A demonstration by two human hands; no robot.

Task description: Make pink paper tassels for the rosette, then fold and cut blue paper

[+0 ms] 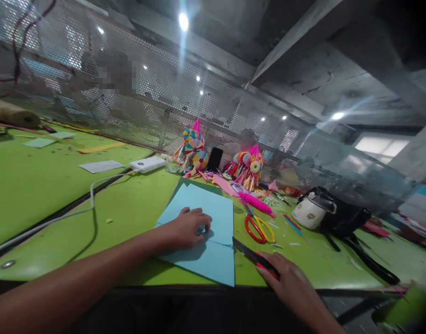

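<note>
"Fingers of the right hand point(293, 280) were clamped on what?"

"On a black-and-red knife point(260, 260). Its tip met, or nearly met, the right edge of the blue paper point(208, 264), where a line ran across the sheet."

"And where was that paper?"

"Near the front of the desk point(125, 204), under the left hand point(188, 227). Those fingers were bent, the thumb apart from the forefinger, gripping nothing."

"How was such a step best done, in your view?"

"Left fingers pressing firmly, well clear of the blade's path; blade low, following the line in short, even strokes, lest the edge tear."

"What else lay about?"

"The green surface was littered with scraps. Scissors point(260, 228) with red and yellow handles lay just right of the paper; a white power bank point(147, 164) sat farther left, and a black phone point(215, 160) leaned beside a tasselled ornament point(195, 146)."

"And the room?"

"A perforated screen point(157, 97) stood behind everything, beneath a grey ceiling point(373, 69) with glaring lamps point(183, 21)."
</note>
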